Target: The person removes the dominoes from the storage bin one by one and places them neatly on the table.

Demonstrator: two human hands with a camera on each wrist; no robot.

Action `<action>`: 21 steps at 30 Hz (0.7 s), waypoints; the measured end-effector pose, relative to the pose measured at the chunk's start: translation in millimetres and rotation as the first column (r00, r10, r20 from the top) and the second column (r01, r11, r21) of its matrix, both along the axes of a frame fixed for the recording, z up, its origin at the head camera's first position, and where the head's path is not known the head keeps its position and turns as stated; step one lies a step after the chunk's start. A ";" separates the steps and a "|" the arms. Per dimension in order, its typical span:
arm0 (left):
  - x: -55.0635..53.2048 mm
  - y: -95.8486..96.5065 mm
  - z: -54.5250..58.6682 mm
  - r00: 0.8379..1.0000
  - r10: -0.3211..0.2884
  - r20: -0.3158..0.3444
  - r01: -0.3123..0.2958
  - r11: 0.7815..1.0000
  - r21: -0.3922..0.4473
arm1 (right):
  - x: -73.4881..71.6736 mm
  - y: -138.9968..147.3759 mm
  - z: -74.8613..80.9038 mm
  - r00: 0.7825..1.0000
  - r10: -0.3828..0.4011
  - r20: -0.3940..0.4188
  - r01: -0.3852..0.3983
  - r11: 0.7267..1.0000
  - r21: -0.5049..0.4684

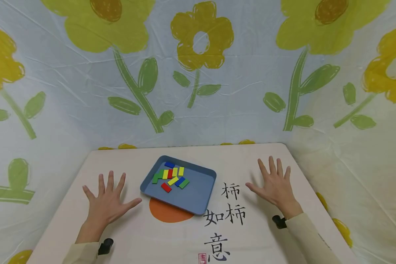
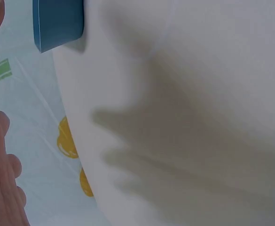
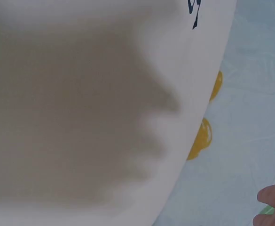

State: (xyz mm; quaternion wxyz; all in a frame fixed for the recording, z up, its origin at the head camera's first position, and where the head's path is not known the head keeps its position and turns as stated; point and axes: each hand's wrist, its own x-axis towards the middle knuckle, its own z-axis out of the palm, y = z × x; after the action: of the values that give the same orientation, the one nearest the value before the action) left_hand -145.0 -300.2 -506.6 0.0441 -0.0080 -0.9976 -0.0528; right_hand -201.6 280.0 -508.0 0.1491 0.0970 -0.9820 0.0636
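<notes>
A blue-grey tray [image 1: 198,183] lies slightly turned on the table, its corner also showing in the left wrist view [image 2: 59,23]. Inside it, toward the left, are several small flat blocks: a red block [image 1: 166,187], a blue block [image 1: 169,165], a yellow block [image 1: 181,171] and a green block [image 1: 184,183] among them. My left hand [image 1: 106,201] hovers left of the tray, fingers spread, holding nothing. To the tray's right, past the black characters, my right hand [image 1: 275,185] is likewise spread over the table with nothing in it. Both hands cast shadows on the tabletop.
The pale table [image 1: 145,242] carries an orange disc print [image 1: 169,212] partly under the tray and black brush characters [image 1: 217,247] at its right. Floral cloth [image 1: 217,121] encloses the back and both sides. Black wrist bands [image 1: 105,246] sit at the cuffs.
</notes>
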 end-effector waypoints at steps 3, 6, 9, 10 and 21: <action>0.7 1.4 0.1 1.000 0.005 0.011 -0.005 1.000 0.005 | -0.3 -0.7 -1.7 1.000 0.003 -0.003 -0.003 1.000 -0.003; 1.1 5.4 0.8 1.000 0.009 0.026 -0.009 1.000 0.020 | -0.4 -1.0 -3.3 1.000 0.002 -0.014 -0.002 1.000 -0.007; 0.6 9.2 1.4 0.999 0.014 0.033 -0.015 0.999 0.038 | -1.0 -2.1 -4.6 1.000 0.006 -0.019 -0.007 1.000 -0.013; 0.1 10.3 1.3 0.999 0.016 0.033 -0.018 0.999 0.043 | -1.2 -2.6 -4.8 1.000 0.007 -0.019 -0.008 1.000 -0.014; -12.3 20.7 -9.7 0.998 0.024 0.059 -0.032 0.988 0.148 | -6.6 -15.3 -2.4 0.999 0.039 -0.029 -0.041 0.998 -0.047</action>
State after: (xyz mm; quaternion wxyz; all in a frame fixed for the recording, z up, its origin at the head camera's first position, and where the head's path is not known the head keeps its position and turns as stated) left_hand -157.4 -279.5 -516.3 0.0167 0.0108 -0.9917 -0.1269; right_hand -208.2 264.7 -510.4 0.1640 0.1139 -0.9758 0.0888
